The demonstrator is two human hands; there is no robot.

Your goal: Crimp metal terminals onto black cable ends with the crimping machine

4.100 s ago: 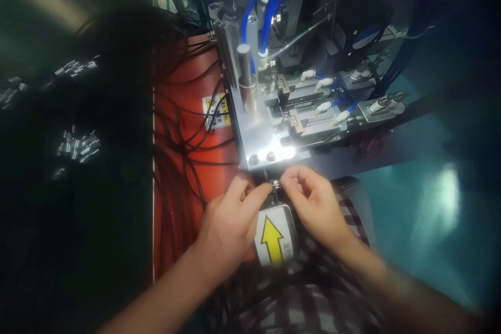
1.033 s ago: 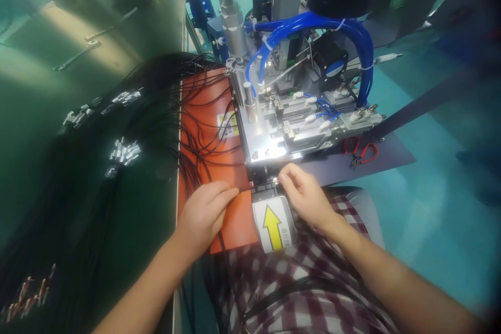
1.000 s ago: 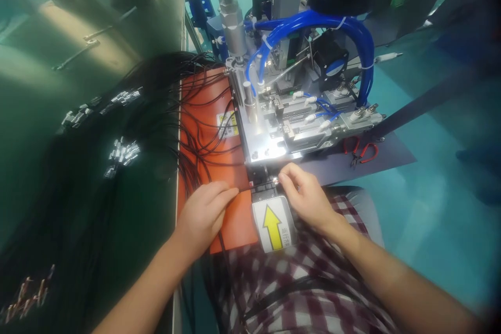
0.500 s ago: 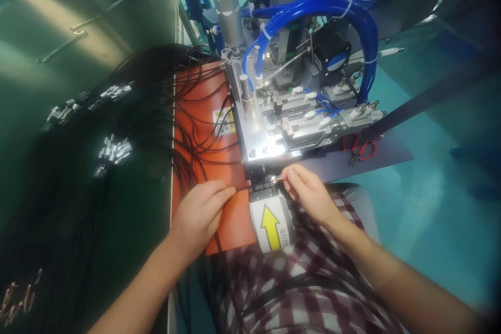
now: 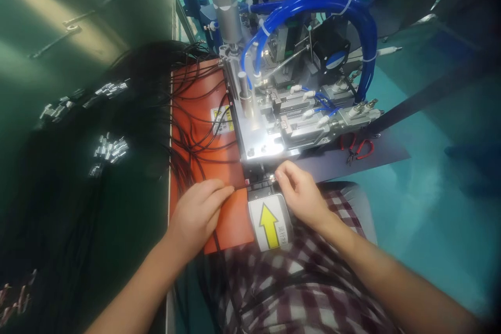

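Observation:
My left hand rests on the orange mat, fingers pressed together on a thin black wire that runs right toward the machine's small black fixture. My right hand pinches the wire's other end, a small metal tip, at the right side of that fixture. Just below the fixture sits a white plate with a yellow arrow. The silver machine base stands right behind both hands.
A large heap of black wires with metal ends lies on the left. Blue air hoses arch over the machine. Red-handled pliers lie on a dark mat at the right. My checked shirt fills the bottom.
Earlier both hands pinched together at the fixture. My left hand has since moved left along the wire onto the orange mat. In the last half second the right hand lowered the wire end to the fixture.

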